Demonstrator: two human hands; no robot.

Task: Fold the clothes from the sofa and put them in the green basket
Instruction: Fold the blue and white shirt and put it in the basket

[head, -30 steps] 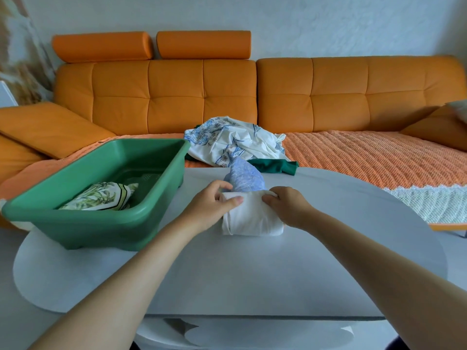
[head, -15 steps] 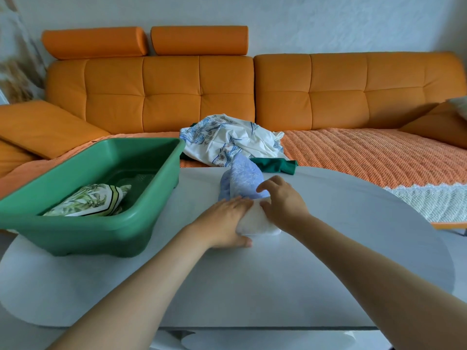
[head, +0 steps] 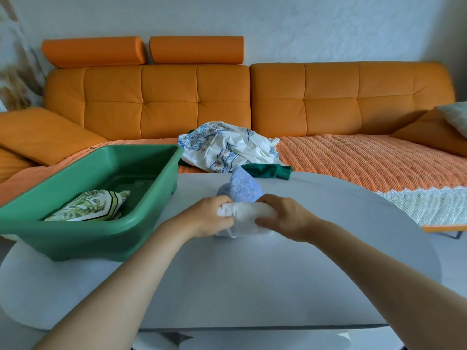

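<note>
Both hands' fingers (head: 265,221) curled tight round white garment (head: 249,210)

A pale, faintly textured wall (head: 328,24) is seen at the back, softly and evenly lit. Against it an orange tufted sofa (head: 328,97) is set, its left half topped by a left headrest (head: 93,51) and a right headrest (head: 197,49), both roll-shaped. The seat is covered by an orange quilted throw (head: 366,160) edged in white lace (head: 424,205). An orange left cushion (head: 45,132) and right cushion (head: 434,133) are laid at the ends, and a pale pillow (head: 454,117) is propped on the latter. A brown-and-white hanging (head: 15,72) is glimpsed at far left. In front, a pale grey rounded surface (head: 252,286) is placed.
</note>
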